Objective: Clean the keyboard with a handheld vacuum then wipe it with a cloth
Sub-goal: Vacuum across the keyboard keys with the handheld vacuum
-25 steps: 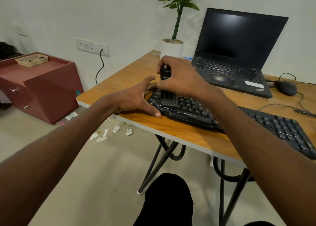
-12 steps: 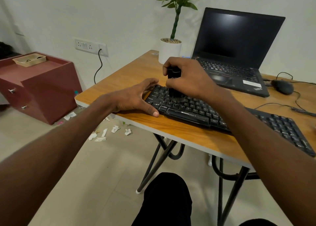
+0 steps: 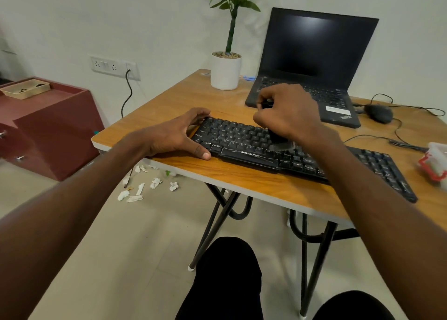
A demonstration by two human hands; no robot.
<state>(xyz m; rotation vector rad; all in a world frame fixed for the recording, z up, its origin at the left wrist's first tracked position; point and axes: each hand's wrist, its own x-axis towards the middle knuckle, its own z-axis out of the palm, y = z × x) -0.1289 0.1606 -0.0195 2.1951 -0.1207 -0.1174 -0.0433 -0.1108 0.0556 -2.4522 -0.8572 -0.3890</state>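
A black keyboard [image 3: 242, 140] lies across the front of the wooden table [image 3: 242, 174]. My right hand [image 3: 290, 111] is closed around a small black handheld vacuum [image 3: 278, 139], held upright with its brush nozzle down on the keys near the keyboard's middle. Most of the vacuum is hidden inside my fist. My left hand [image 3: 174, 135] rests at the keyboard's left end, thumb on the front edge and fingers curled round the back corner, holding it still. No cloth is in view.
An open black laptop [image 3: 314, 53] stands behind the keyboard, a white plant pot [image 3: 225, 70] to its left, a mouse [image 3: 378, 112] and cables to its right. A red-and-white packet [image 3: 434, 164] lies at the far right. Paper scraps [image 3: 145, 186] litter the floor; a maroon cabinet [image 3: 48, 131] stands left.
My right hand has slid the vacuum rightward along the keys, from the left end toward the middle. My left hand has stayed at the keyboard's left end.
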